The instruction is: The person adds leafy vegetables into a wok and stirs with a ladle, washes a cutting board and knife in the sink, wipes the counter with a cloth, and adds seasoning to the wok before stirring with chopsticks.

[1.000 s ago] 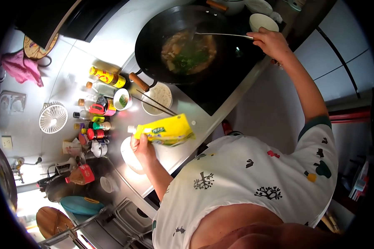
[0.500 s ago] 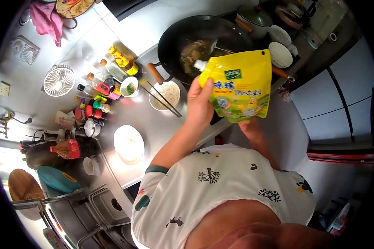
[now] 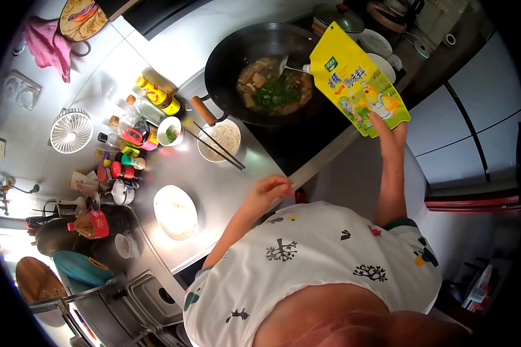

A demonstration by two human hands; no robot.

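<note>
Right hand [image 3: 389, 132] pinches yellow pouch [image 3: 359, 84] by its bottom end, thumb on the front face, fingers mostly hidden behind. Pouch is tilted by the right side of wok [image 3: 223, 63], spout toward the wok; can't tell if capped. Left hand [image 3: 267, 192] loosely curled, nothing visible in it, near the counter [image 3: 226, 188] edge.

Risks: one-handed grip on soft film could slip, dropping pouch into wok. If spout is uncapped, more tilt or a squeeze could dump too much onto the greens [image 3: 278, 94]. Pouch overlaps the spatula [image 3: 283, 67] handle; a bump could flip it and splash. Left arm swinging forward could knock chopsticks [image 3: 239, 164] off bowl [image 3: 204, 151].
</note>
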